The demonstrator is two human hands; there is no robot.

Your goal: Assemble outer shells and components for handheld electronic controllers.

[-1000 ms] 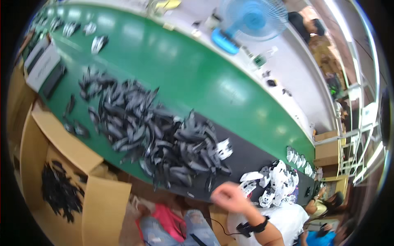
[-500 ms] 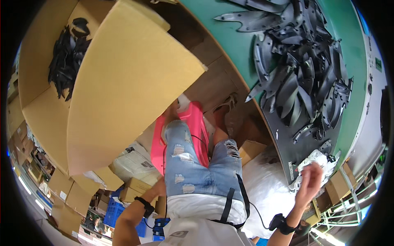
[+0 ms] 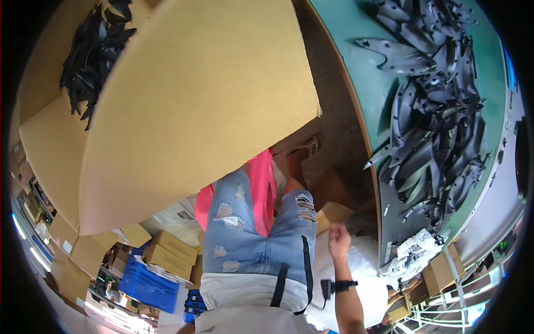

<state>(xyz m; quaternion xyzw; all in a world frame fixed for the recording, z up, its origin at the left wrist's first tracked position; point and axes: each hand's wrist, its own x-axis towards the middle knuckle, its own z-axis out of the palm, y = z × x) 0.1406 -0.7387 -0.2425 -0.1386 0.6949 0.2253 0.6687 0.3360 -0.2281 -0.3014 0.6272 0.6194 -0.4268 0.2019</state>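
My right hand point(image 3: 339, 241) is raised beside my right thigh, its fingers curled together; whatever it holds, if anything, is hidden. Behind it lie a cardboard piece point(image 3: 332, 216) and a large white plastic sack point(image 3: 356, 267). My left hand is out of view. On the green table point(image 3: 347, 55) to the right lies a heap of dark, curved plastic parts point(image 3: 434, 117), fin-like and shiny. A crumpled white cloth or bag point(image 3: 414, 250) rests at the table's near end.
A big open carton point(image 3: 200, 94) fills the left, one flap reaching over my knees; more black parts point(image 3: 94, 61) lie in it. I sit by a pink plastic stool point(image 3: 261, 192). Blue crate point(image 3: 147, 284) and stacked boxes point(image 3: 169, 250) stand at lower left.
My right hand has moved left, away from the white bundle at the table end, and its fingers have curled in. My left forearm has dropped out of view. The whole view has shifted.
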